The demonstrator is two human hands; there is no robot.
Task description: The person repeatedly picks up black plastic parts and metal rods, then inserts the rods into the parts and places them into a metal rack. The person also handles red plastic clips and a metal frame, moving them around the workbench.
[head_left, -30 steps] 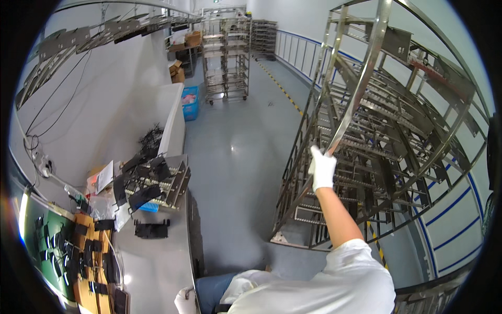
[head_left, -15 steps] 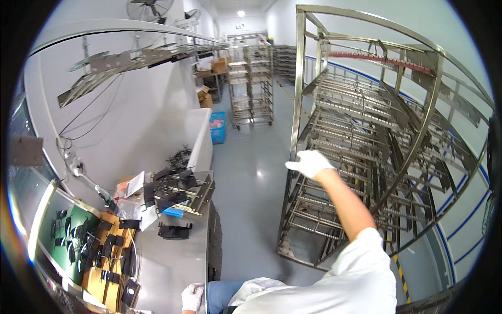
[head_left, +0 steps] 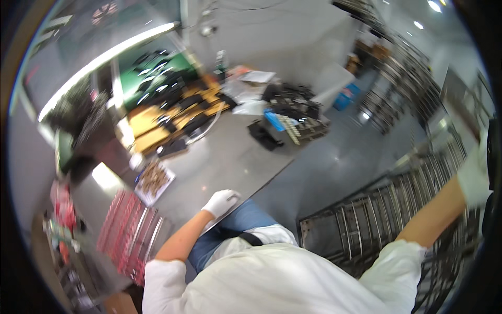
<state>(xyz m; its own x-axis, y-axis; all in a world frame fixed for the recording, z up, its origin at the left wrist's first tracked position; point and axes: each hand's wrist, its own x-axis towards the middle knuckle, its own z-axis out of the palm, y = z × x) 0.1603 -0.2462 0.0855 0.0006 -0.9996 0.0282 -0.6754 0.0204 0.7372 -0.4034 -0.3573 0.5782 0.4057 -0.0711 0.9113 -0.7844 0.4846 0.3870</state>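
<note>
My left hand, in a white glove, rests on the front edge of the steel table by my thigh. Its fingers are curled in, and nothing shows in them. My right hand, gloved too, is stretched out to the far right, beside the metal rack. Blur and the picture's dark rim hide its fingers, so a grip on the rack cannot be made out. Farther along the table lies a heap of black curved plastic parts, with one black part lying apart before it.
Left on the table are a white tray of small brown pieces, red-and-silver racks and wooden boards bearing black parts. A bright tube lamp hangs above. A blue bin and wheeled racks stand beyond.
The view has swung left and down, showing more of the table. My right arm has gone from the rack's near post out to the right rim. My left hand stays at the table edge.
</note>
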